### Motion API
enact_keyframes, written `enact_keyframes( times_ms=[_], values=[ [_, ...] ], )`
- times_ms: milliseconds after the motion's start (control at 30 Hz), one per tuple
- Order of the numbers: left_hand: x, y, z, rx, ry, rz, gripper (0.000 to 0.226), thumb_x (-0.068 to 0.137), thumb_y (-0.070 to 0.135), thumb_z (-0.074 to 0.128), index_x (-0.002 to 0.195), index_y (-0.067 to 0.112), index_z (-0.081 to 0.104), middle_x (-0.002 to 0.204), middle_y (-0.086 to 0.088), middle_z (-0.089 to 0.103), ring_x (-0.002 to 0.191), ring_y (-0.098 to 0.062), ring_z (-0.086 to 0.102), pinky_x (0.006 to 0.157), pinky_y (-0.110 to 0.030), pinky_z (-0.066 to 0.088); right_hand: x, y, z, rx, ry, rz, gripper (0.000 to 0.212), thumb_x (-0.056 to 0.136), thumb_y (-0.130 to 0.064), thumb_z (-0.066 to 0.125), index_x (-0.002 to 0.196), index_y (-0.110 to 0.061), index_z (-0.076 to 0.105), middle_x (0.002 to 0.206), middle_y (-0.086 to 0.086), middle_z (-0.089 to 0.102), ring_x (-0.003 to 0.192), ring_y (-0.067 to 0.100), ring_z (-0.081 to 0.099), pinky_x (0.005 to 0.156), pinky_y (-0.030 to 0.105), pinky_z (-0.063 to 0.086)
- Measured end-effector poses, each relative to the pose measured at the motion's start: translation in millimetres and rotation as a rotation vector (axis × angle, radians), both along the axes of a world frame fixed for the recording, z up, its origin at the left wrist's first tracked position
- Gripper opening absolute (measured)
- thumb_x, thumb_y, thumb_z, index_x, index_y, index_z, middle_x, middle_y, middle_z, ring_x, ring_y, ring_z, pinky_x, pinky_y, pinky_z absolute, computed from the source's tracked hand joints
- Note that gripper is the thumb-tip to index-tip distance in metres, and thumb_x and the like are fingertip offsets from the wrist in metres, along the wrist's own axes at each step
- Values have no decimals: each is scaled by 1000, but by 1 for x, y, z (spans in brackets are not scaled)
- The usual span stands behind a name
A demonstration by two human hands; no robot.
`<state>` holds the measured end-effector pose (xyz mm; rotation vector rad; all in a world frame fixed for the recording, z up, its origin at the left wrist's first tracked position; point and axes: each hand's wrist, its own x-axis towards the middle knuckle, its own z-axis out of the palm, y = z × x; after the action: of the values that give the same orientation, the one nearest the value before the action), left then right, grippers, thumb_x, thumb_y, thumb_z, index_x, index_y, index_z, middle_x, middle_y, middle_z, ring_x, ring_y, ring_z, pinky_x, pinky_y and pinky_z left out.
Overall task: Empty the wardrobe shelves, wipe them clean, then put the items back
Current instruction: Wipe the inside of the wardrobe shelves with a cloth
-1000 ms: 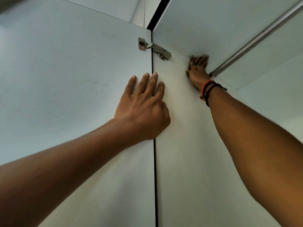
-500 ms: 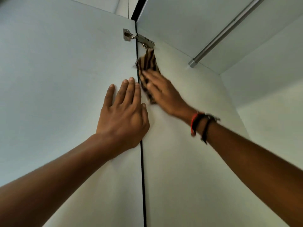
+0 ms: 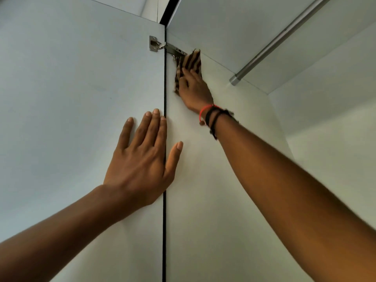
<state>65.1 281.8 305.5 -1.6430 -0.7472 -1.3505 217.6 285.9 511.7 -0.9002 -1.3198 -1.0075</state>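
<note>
I look up into the top corner of a white wardrobe. My right hand (image 3: 194,88) presses a brown striped cloth (image 3: 191,61) flat against the wardrobe's inner side panel (image 3: 213,180), just below the ceiling board and right beside the metal hinge (image 3: 168,47). Red and black bands circle that wrist. My left hand (image 3: 142,157) lies flat with straight fingers on the open door (image 3: 71,98), its thumb across the dark gap onto the side panel.
A metal hanging rail (image 3: 284,37) runs under the wardrobe's top board (image 3: 234,23) toward the upper right. The back wall (image 3: 325,139) of the wardrobe shows at right.
My right hand and the cloth moved from the top corner down beside the hinge, then back up a little along the side panel. My left hand's thumb has spread away from its fingers.
</note>
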Motion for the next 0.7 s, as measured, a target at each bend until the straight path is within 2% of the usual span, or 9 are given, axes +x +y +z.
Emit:
enact_keyframes(
  times_ms=[100,200,333,433,467,500,567,600,700],
  values=[
    [4,1,-2,16,5,21,78,90,58,-11,152,11,-11,161,-6,-16,147,-18,-19,120,-43,-10,21,7,-105,55,-27,23,51,98,-36,35,144,-18,45,152,8,40,140,25,37,114,38,33],
    [7,1,-4,4,17,71,81,88,59,-11,151,8,-15,160,-11,-21,146,-23,-23,120,-47,-9,66,12,-173,27,69,-26,53,100,-39,31,148,-17,40,156,7,34,144,23,31,116,40,29],
    [8,2,-5,15,19,67,83,89,61,-9,151,7,-17,159,-12,-23,146,-24,-25,120,-49,-9,119,10,-87,13,237,-69,63,91,-39,26,143,-8,44,149,19,41,134,36,41,105,43,39],
    [10,2,-6,15,20,55,82,90,62,-7,150,7,-18,159,-11,-24,145,-23,-27,120,-48,-10,148,13,5,-122,439,-47,68,99,-37,29,151,5,19,158,29,10,147,43,10,121,45,10],
    [9,4,-5,19,17,62,82,90,61,-7,150,8,-19,158,-10,-26,145,-23,-28,120,-48,-10,138,14,24,-145,394,-29,74,94,-43,31,151,4,20,158,28,10,147,42,9,122,46,7],
    [6,5,-3,27,15,72,81,90,61,-7,150,8,-19,159,-10,-25,145,-22,-27,120,-48,-10,121,18,31,-137,301,14,76,88,-49,32,150,-4,30,158,23,20,146,40,18,120,48,15],
    [3,5,-1,45,4,62,80,91,60,-6,152,9,-15,160,-9,-20,146,-22,-23,120,-47,-8,84,19,18,-53,99,69,58,93,-44,35,145,-20,43,153,12,38,140,31,36,115,46,30],
    [2,5,1,47,3,63,79,91,59,-6,152,9,-14,160,-9,-19,147,-22,-22,121,-47,-8,71,18,6,-12,54,74,50,99,-37,35,145,-19,44,153,10,38,141,27,35,116,42,29],
    [3,4,1,45,8,54,78,92,57,-4,153,9,-10,162,-9,-14,148,-21,-16,121,-47,-6,67,10,-16,28,120,41,47,103,-30,35,147,-16,41,156,7,33,144,23,29,119,35,23]
  ],
)
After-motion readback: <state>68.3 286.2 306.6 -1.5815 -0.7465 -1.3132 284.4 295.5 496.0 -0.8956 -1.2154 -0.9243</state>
